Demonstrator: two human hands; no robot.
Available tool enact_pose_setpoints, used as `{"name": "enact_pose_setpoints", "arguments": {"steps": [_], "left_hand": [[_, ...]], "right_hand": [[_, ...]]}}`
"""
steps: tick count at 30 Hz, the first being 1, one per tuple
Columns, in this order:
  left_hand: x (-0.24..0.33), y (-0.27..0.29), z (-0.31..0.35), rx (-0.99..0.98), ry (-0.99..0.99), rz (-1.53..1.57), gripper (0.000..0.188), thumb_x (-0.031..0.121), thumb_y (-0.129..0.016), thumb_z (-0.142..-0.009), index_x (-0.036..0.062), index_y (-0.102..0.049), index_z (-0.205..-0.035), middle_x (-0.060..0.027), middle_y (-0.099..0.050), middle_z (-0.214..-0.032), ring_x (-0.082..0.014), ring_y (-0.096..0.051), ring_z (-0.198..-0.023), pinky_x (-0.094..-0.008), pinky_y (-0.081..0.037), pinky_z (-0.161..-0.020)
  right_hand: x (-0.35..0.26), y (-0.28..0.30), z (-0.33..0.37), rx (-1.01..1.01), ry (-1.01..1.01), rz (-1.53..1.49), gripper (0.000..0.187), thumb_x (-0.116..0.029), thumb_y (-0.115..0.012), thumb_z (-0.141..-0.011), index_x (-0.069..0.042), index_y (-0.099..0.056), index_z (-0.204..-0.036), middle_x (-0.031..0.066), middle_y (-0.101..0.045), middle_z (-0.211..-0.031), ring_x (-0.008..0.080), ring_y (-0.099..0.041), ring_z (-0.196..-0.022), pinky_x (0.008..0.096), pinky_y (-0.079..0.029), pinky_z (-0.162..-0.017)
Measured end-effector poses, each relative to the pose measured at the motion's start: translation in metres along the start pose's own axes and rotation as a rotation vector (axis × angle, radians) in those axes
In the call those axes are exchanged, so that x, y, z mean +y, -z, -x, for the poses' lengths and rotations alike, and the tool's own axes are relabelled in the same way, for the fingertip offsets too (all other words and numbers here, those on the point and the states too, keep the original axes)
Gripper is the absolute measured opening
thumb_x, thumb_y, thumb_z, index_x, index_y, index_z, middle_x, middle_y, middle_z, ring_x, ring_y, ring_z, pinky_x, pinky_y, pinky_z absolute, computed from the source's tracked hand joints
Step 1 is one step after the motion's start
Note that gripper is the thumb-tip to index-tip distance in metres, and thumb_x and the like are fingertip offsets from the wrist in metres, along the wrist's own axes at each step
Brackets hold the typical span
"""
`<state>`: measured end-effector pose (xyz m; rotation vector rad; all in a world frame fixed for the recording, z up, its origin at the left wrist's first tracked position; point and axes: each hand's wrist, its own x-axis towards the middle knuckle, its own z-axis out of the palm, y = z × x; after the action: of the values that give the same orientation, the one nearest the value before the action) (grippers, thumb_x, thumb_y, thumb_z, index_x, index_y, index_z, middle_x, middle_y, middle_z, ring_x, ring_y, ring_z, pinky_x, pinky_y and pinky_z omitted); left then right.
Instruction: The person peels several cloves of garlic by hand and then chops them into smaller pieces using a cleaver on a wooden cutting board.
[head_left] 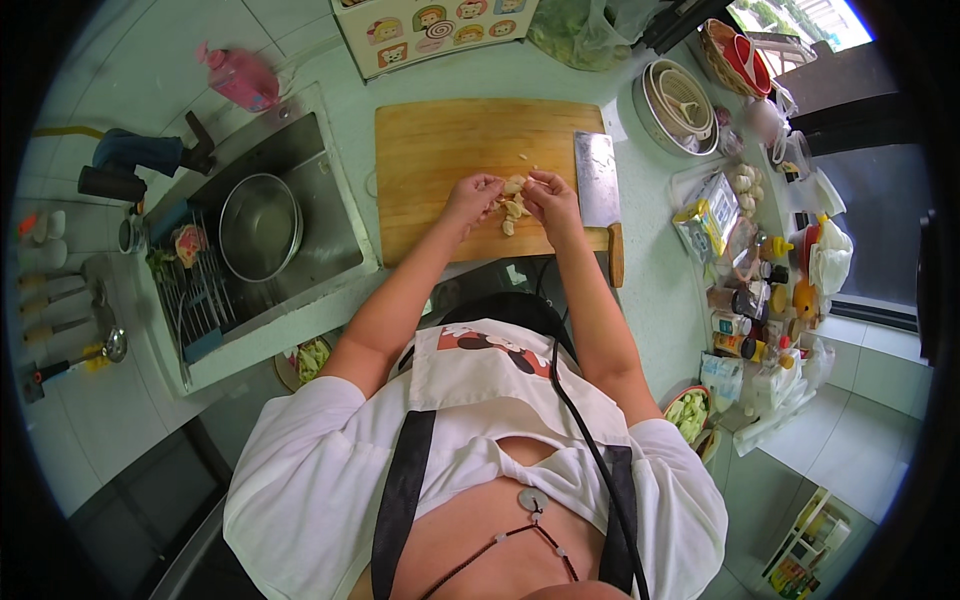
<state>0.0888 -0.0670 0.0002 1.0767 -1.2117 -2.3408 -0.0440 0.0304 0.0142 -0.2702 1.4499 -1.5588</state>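
A heap of pale garlic cloves and papery skins (pixel 513 208) lies on the wooden cutting board (pixel 420 150). Over the heap, my left hand (pixel 472 201) pinches a small pale piece that looks like garlic. My right hand (pixel 552 204) is just to its right, fingers closed at the heap's upper edge; the fingers cover what they hold. Beside that hand, a cleaver (pixel 598 180) rests along the board's right edge, its wooden handle pointing toward me. A few small crumbs sit farther up the board.
To the left is a sink (pixel 335 190) holding a metal bowl (pixel 260 228) and a dish rack (pixel 200 290). Nested strainers (pixel 680 105), garlic bulbs (pixel 746 187) and several bottles (pixel 735 325) crowd the right counter. A patterned box (pixel 435 35) stands behind the board.
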Motion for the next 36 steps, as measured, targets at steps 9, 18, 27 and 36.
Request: {"name": "enact_pose_setpoints", "arguments": {"steps": [9, 18, 27, 36], "left_hand": [[-0.005, 0.006, 0.002, 0.054, -0.131, -0.052, 0.019, 0.004, -0.057, -0.08, 0.0031, -0.056, -0.098, -0.0003, -0.056, -0.075, -0.0031, -0.043, -0.048, -0.017, -0.033, -0.041], [-0.02, 0.021, -0.005, 0.273, -0.169, -0.042, 0.015, 0.006, -0.057, -0.081, 0.0052, -0.058, -0.096, 0.0007, -0.055, -0.074, -0.0033, -0.044, -0.051, -0.0177, -0.035, -0.043], [-0.018, 0.011, 0.006, 0.079, -0.11, -0.062, 0.022, 0.021, -0.061, -0.084, 0.0072, -0.056, -0.1, 0.0031, -0.048, -0.065, -0.0037, -0.039, -0.046, -0.0176, -0.03, -0.04], [-0.029, 0.021, 0.018, 0.077, -0.01, 0.161, 0.014, 0.013, -0.062, -0.08, 0.0091, -0.05, -0.086, -0.0017, -0.052, -0.068, -0.0077, -0.045, -0.049, -0.0193, -0.031, -0.038]], "right_hand": [[0.011, 0.009, -0.008, -0.035, -0.13, -0.327, 0.017, -0.002, -0.055, -0.084, -0.003, -0.054, -0.101, 0.0082, -0.06, -0.088, 0.0148, -0.061, -0.077, 0.0262, -0.054, -0.07], [0.012, 0.018, -0.005, -0.041, -0.138, -0.346, 0.017, -0.005, -0.06, -0.082, -0.002, -0.055, -0.098, 0.0066, -0.061, -0.087, 0.0142, -0.061, -0.079, 0.0255, -0.053, -0.07], [0.03, 0.016, -0.005, -0.152, -0.17, -0.35, 0.011, -0.006, -0.061, -0.081, -0.003, -0.058, -0.091, 0.0025, -0.057, -0.079, 0.0122, -0.057, -0.074, 0.0261, -0.051, -0.071], [0.027, -0.017, 0.021, -0.075, -0.163, 0.096, 0.018, -0.015, -0.066, -0.078, -0.002, -0.06, -0.09, 0.0036, -0.06, -0.082, 0.0121, -0.059, -0.07, 0.024, -0.05, -0.063]]}}
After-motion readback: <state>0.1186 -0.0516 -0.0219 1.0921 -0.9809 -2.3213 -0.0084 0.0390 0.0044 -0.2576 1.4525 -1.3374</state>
